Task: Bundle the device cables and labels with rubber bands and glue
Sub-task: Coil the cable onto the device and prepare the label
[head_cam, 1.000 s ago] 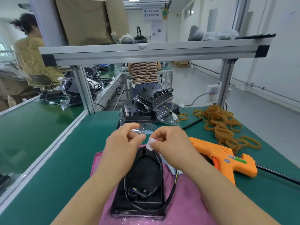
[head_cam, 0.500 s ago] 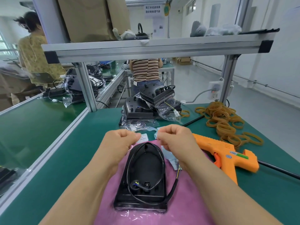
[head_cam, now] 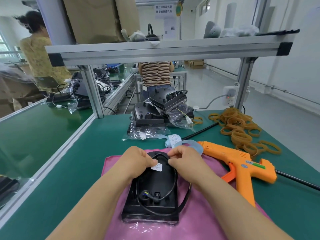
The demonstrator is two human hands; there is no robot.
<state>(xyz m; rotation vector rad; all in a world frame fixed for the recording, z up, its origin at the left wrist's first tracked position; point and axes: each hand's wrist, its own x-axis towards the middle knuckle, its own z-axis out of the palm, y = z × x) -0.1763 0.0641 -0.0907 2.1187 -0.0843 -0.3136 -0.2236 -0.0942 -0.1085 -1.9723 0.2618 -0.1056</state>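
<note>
Plainly left hand (head_cam: 136,161) pinches label (head_cam: 156,167), print illegible; right hand (head_cam: 187,161) curled, hold unclear.

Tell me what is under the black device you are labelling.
A pink cloth lies under the black device, spread on the green table, with clear plastic showing at its near edge. Whatever sits directly beneath the device is covered.

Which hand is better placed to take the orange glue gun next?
Right hand, probably: the glue gun lies just to its right, while the left hand holds the white label on the black device.
</note>
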